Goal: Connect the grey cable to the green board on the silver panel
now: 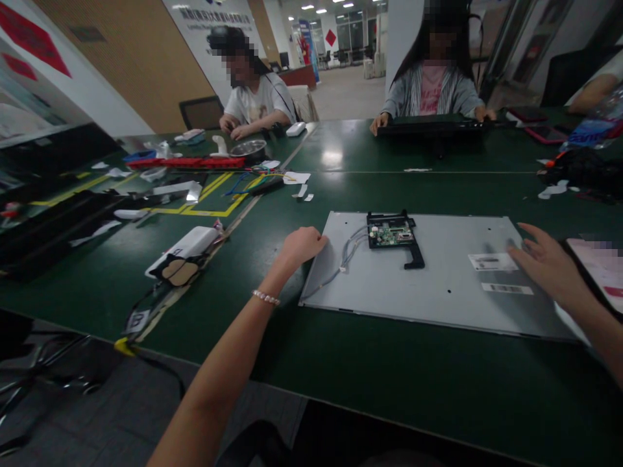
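A flat grey metal-backed display panel point(438, 285) lies on the green table in front of me. A small green circuit board point(392, 234) in a black plastic bracket point(413, 256) sits near its far edge, and a grey cable point(346, 253) runs from the board to the panel's near-left corner. My left hand point(302, 248) is closed at the panel's left edge, its fingertips partly hidden. My right hand point(548, 263) has its fingers spread at the panel's right end, beside two white labels point(506, 288); it grips nothing that I can see.
A phone point(601, 272) lies right of my right hand. On the left are a white power bank point(187, 250) with a cable, black frame parts point(58, 224) and a red strip point(195, 163). Across the table, one person point(257, 97) works and another holds a black panel point(433, 126).
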The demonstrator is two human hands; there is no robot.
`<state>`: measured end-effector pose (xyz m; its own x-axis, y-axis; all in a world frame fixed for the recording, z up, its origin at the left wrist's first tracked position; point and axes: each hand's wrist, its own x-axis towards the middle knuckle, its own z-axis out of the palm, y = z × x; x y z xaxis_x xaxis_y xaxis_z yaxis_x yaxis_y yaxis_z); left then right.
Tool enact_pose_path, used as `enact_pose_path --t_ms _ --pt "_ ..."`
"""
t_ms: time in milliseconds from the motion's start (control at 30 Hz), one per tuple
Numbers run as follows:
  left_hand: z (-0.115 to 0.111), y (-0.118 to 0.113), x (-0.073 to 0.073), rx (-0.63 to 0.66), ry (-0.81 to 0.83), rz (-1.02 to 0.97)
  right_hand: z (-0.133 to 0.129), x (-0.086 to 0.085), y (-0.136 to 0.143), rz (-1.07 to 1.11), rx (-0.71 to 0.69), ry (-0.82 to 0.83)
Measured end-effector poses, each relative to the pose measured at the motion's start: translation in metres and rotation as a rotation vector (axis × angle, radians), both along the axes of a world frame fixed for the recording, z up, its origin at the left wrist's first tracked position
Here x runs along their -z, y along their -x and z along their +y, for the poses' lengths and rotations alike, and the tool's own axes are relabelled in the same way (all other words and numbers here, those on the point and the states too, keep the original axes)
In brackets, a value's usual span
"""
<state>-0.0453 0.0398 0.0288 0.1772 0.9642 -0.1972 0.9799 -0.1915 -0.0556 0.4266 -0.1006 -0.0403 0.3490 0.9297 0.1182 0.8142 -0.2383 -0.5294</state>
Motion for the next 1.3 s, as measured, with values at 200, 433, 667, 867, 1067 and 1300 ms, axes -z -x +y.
enact_pose_path --t_ms 200,433,667,867,1067,1300 --pt "-0.004 -0.006 -0.004 0.001 0.002 0.020 0.001 0.006 0.008 -0.212 -0.212 0.013" --pt "-0.005 -0.009 -0.002 -0.021 -0.004 0.039 -0.002 0.016 0.009 -0.354 -0.167 0.130" --pt "-0.004 -0.008 0.001 -0.011 -0.005 0.045 0.001 -0.004 0.038 -0.215 -0.291 -0.052" --pt "-0.004 -0.007 0.001 -0.010 -0.001 0.039 0.034 -0.039 0.090 -0.064 -0.555 -0.104" --pt "-0.003 -0.004 0.002 0.002 -0.001 0.019 0.098 -0.042 0.127 -0.042 -0.732 0.060" --pt "-0.003 -0.002 0.007 0.011 -0.027 0.014 0.129 -0.029 0.136 0.028 -0.714 0.073"
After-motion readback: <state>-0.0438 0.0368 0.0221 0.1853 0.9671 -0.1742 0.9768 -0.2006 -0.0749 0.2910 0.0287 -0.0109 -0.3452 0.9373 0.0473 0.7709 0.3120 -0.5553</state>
